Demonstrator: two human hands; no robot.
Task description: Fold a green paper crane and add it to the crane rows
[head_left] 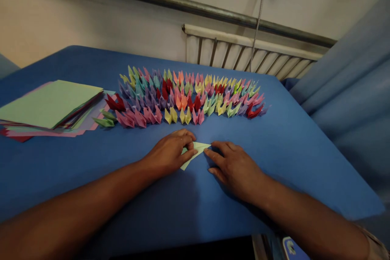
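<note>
A pale green sheet of folded origami paper [199, 147] lies flat on the blue table, its narrow point aimed right. My left hand [172, 150] is curled over the paper's left part, thumb and forefinger closed on it and hiding some of it. At the right-hand point, the fingertips of my right hand [233, 166] touch the paper; its fingers are stretched and apart, with the thumb resting lower on the table. Beyond both hands stand rows of small folded paper cranes [185, 116] in many colours.
A stack of coloured paper sheets [51, 103], pale green on top, lies on the left of the blue table [292, 142]. Behind it are a wall pipe [170, 2] and a radiator [231, 50]. A blue curtain [350, 61] hangs at the right.
</note>
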